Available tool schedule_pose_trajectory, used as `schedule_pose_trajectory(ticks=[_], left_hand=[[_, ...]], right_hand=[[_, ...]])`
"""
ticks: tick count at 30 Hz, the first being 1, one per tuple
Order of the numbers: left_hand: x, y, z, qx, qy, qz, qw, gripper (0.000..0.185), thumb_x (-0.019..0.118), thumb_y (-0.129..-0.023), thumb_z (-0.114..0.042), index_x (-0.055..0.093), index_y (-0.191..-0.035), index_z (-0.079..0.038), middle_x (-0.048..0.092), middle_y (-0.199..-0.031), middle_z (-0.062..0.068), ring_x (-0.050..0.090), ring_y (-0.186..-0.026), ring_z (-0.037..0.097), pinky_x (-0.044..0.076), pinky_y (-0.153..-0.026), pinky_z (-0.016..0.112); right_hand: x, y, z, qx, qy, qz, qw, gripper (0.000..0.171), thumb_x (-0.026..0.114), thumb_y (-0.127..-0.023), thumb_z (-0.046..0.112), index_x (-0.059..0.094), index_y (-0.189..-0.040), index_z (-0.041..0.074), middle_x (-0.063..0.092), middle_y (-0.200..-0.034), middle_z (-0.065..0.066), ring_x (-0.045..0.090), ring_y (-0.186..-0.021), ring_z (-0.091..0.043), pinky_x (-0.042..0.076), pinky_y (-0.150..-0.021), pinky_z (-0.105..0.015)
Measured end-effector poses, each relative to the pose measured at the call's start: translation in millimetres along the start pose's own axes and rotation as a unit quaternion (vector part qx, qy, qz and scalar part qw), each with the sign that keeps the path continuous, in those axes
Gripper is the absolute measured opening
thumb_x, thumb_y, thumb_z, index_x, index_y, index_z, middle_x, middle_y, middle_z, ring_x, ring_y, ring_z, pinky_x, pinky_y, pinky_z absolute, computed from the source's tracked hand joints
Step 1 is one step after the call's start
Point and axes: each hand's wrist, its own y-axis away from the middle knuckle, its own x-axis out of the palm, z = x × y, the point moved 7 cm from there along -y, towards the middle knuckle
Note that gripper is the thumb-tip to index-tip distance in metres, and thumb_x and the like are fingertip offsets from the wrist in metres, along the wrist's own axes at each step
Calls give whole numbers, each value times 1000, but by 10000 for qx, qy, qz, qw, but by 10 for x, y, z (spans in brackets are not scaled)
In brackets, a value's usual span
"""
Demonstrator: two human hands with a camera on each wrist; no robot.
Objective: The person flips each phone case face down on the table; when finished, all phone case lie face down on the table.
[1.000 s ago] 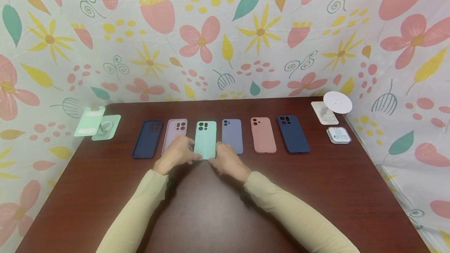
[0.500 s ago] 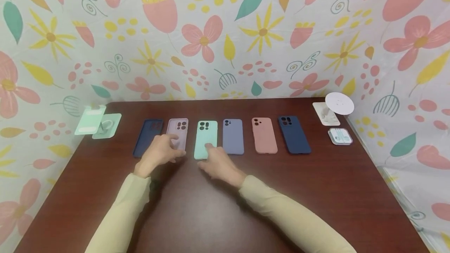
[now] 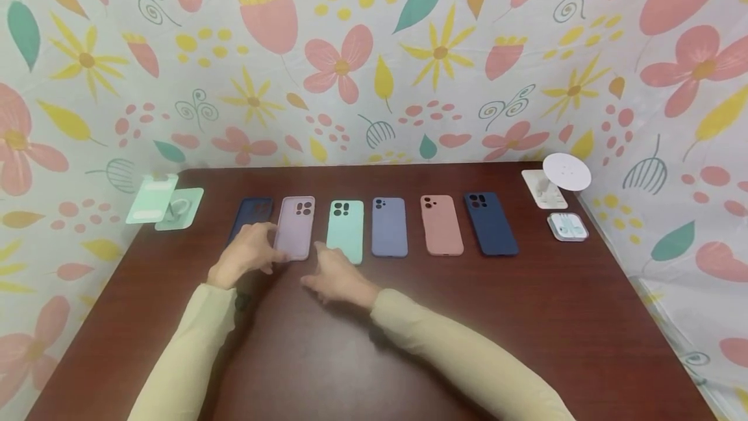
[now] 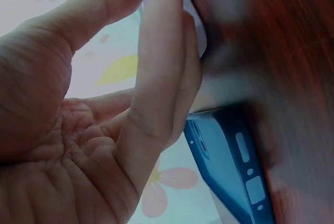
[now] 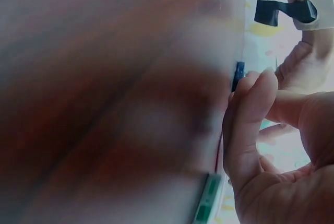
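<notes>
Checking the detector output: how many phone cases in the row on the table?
6, left to right: dark blue case partly behind left hand, lilac, mint, grey-blue, salmon, navy.

no writing to read anywhere here: the phone cases in the row carry no visible brand or label, the small white box (image 3: 568, 226) at the table's right edge shows only a pale picture, too small to make out, and the flowered cloth is pattern only.
</notes>
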Motion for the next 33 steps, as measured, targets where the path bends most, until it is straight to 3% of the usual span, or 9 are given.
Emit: schedule_pose_trajectory(ticks=[6,12,16,23,30,33], left_hand=[[8,11,33,-110,-103,37,9999,81,88,-92,-19,47,-155,11,71,-132,33,75,-61,15,63,-79,35],[38,30,72,-206,-132,105,9996,84,87,-92,-23,45,-158,9,70,-136,32,76,-62,15,61,-99,48],[52,28,85,-143,-79,92,9998,84,87,-93,-24,44,-158,10,67,-141,34,77,-63,16,64,-96,47],[92,13,76,-58,50,-15,10000,79,84,-94,-24,47,-156,8,71,-136,33,77,-62,15,67,-84,41],[121,11,93,52,-208,49,9998,81,83,-95,-30,46,-157,7,79,-117,24,75,-59,15,63,-98,49],[122,20,105,72,-233,95,9997,82,83,-96,-35,46,-157,7,79,-109,21,74,-57,16,63,-92,45]], right_hand=[[110,-104,60,55,-103,55,9999,79,78,-101,12,33,-162,-8,69,-66,-6,67,-46,-17,58,-53,-26],[173,-220,36,260,-182,85,9995,64,79,-99,11,44,-149,-8,69,-65,-5,68,-46,-18,59,-51,-28],[197,-320,-7,461,-123,71,9988,74,79,-98,12,37,-155,-9,69,-62,-5,69,-44,-17,59,-50,-27],[174,-367,-13,798,-100,26,9968,96,79,-99,9,12,-165,-13,70,-61,-8,68,-42,-19,59,-48,-29],[160,-310,33,838,-382,-237,9955,89,73,-100,1,12,-164,-13,67,-62,-10,63,-40,-18,57,-44,-31],[158,-284,53,860,-336,-346,9951,87,68,-103,1,9,-166,-12,65,-63,-9,61,-39,-17,56,-43,-30]])
